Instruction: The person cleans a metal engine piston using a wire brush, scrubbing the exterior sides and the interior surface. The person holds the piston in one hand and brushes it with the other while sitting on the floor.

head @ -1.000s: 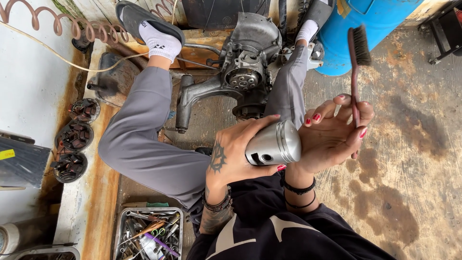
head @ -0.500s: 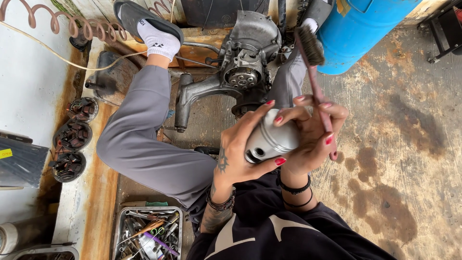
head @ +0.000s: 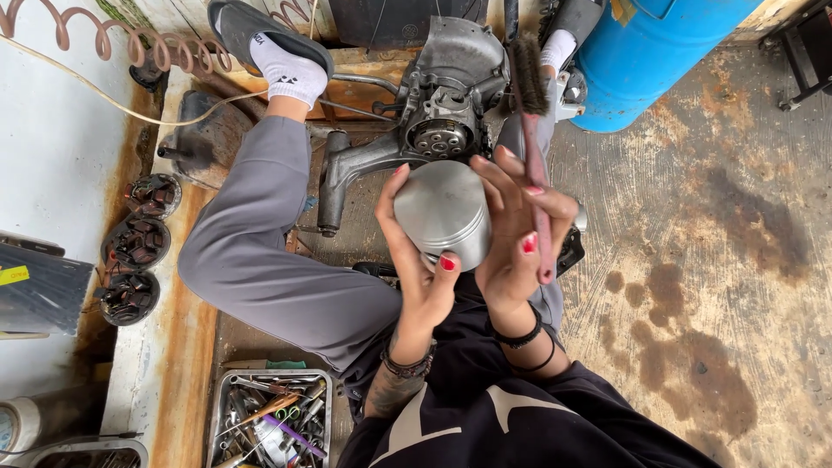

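A silver metal piston point(head: 444, 208) is held up in front of me, its flat crown turned toward the camera. My left hand point(head: 418, 269) grips it from below and the left side. My right hand point(head: 511, 234) rests against the piston's right side and also holds a brush with a reddish handle point(head: 537, 199), bristles pointing up and away. Beyond the hands, between my legs in grey trousers, lies a grey engine casing point(head: 442, 104) on the floor.
A metal tray of mixed hand tools point(head: 269, 420) sits at the lower left. Three wound coil parts point(head: 134, 247) lie on a rusty ledge at left. A blue barrel point(head: 659, 52) stands at the upper right. Stained concrete floor point(head: 719, 260) spreads to the right.
The piston has been turned from lying sideways to crown facing the camera and raised. My right hand came in from the right with the brush and now touches the piston.
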